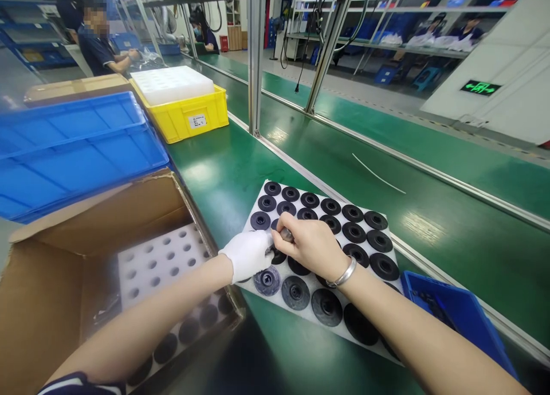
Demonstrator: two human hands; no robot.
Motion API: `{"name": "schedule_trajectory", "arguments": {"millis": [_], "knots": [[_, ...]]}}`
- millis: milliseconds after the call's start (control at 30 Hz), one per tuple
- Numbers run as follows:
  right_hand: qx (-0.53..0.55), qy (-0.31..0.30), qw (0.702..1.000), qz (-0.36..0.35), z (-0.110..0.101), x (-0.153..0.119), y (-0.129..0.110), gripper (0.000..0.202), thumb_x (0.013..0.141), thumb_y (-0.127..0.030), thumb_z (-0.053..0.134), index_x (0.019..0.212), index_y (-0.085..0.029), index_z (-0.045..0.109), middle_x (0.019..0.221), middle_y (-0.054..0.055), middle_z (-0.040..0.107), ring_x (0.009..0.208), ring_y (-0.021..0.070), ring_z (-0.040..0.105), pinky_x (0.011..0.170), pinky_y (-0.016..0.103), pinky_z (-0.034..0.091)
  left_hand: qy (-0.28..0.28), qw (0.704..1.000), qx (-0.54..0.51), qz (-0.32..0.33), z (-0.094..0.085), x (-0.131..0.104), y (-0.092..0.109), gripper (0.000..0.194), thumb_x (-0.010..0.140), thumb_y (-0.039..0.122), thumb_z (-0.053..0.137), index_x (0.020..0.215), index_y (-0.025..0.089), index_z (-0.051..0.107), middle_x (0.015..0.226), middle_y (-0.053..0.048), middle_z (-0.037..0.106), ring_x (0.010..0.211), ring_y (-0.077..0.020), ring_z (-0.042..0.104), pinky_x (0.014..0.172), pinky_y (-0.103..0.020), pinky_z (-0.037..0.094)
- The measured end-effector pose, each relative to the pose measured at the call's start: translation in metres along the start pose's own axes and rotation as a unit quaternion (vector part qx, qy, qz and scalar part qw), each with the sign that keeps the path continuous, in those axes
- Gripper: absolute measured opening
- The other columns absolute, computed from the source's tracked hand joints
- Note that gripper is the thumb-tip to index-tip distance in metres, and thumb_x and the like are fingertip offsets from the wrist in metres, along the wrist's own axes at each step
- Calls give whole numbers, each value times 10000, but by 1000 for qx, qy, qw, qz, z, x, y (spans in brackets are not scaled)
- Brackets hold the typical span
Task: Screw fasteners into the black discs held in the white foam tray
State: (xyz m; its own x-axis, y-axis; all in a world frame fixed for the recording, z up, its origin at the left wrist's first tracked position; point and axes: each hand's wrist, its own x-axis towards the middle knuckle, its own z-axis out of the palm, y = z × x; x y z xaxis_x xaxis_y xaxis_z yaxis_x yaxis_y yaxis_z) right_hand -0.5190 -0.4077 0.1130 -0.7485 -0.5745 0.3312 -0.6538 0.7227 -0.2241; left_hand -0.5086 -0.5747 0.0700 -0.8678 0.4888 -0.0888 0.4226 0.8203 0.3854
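A white foam tray (253,208) carries rows of black round discs (327,307) with raised hubs. My left hand (250,254), in a white glove, is closed over the tray's left part, its fingertips at a dark part I cannot fully make out. Bare but for a silver bangle at the wrist, my right hand (310,241) is closed around a short greyish cylindrical piece (285,234), perhaps a tool's handle. The fingers of both hands meet there. Some discs behind my hands and right forearm are hidden.
A cardboard box (51,274) at left holds a holed white foam sheet (161,263) and more discs. Blue crates (73,148) and a yellow bin (193,117) stand beyond. A blue tray (464,312) lies at right. Metal posts (254,62) rise along the green bench.
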Motion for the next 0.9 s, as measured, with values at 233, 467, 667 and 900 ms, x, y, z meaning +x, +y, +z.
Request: {"name": "schedule_trajectory", "arguments": {"millis": [233,467,667,900], "knots": [[-26,12,999,-25,9,0,1,170,908,-326,485,801,-195,506,541,-59,534,478,101,478,476,248,211,-25,999,28,14,-3,4,-4,211,809,248,454,876,140,623,787,-84,658,685,-230,623,629,-314,474],[-38,13,999,-36,8,-1,0,178,919,-324,466,808,-189,501,556,-48,547,494,105,490,485,258,206,-22,999,-16,45,1,7,-15,224,824,307,454,856,157,616,790,-70,653,689,-217,606,635,-303,453],[-69,7,997,-45,11,-6,-2,194,923,-328,460,797,-186,498,551,-44,549,486,109,490,484,269,194,-10,987,-154,52,-7,3,-18,186,799,294,513,853,150,616,792,-61,629,722,-203,577,683,-305,446],[-22,-5,1000,12,25,-4,2,182,935,-337,457,832,-191,491,574,-54,566,495,105,507,477,260,193,26,701,-691,-175,-24,-16,-23,265,809,178,570,1063,107,598,697,-21,533,580,-90,481,504,-186,386]]}}
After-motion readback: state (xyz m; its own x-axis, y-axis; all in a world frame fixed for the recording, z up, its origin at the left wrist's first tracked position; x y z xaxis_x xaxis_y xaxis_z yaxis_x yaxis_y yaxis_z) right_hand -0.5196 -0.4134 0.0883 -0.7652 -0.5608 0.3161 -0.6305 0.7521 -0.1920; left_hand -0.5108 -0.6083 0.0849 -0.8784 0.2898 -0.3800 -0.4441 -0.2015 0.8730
